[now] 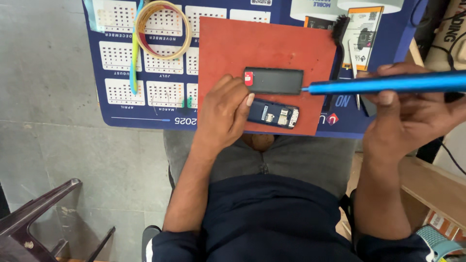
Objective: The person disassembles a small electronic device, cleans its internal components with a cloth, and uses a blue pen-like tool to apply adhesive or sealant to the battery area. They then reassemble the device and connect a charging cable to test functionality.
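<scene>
A red mat (272, 41) lies on a blue board. On the mat sits a dark flat rectangular phone part (274, 80) with a small red tag at its left end. Just below it lies a small opened blue phone (273, 113) with its inner slots showing. My left hand (221, 114) rests on the mat, fingers curled against the blue phone's left end. My right hand (412, 114) grips a long blue tool (388, 83) held level, its thin tip touching the right end of the dark part.
The blue board (121, 109) printed with calendar grids rests on my lap. A roll of tape (163, 29) and a yellow-blue strip (136, 48) lie on it. A black brush (339, 46) lies beside the mat. Dark chair legs (39, 213) stand lower left, a wooden shelf (432, 187) at right.
</scene>
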Demonstrator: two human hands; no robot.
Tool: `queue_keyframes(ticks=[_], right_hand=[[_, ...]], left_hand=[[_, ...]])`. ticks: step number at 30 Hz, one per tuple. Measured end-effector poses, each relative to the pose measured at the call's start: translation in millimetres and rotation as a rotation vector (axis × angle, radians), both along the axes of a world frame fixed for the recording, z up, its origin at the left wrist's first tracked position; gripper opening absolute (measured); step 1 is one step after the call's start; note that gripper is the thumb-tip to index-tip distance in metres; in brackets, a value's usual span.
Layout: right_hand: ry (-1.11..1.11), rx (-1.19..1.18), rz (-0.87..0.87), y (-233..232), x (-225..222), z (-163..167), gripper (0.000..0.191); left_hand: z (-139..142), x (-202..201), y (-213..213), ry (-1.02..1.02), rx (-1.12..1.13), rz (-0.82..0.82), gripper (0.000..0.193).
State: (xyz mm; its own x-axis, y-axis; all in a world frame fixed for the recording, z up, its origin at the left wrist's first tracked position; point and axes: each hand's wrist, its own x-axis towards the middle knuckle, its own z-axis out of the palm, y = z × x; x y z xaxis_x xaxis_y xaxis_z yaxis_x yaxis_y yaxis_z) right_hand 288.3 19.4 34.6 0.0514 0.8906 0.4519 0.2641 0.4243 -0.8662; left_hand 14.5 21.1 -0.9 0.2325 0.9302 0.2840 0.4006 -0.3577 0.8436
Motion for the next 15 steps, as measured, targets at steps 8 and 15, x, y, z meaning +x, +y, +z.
queue_keyframes(ticks=[8,15], right_hand=[[-0.129,0.0,0.089,-22,-5,2,0.07],[-0.255,-0.017,0.151,-37,1,-3,0.083]], left_hand=[[-6,5,-7,-0.036,-0.018,-0.051,0.022],[-6,10,-7,-0.033,-0.065,-0.067,0.025]])
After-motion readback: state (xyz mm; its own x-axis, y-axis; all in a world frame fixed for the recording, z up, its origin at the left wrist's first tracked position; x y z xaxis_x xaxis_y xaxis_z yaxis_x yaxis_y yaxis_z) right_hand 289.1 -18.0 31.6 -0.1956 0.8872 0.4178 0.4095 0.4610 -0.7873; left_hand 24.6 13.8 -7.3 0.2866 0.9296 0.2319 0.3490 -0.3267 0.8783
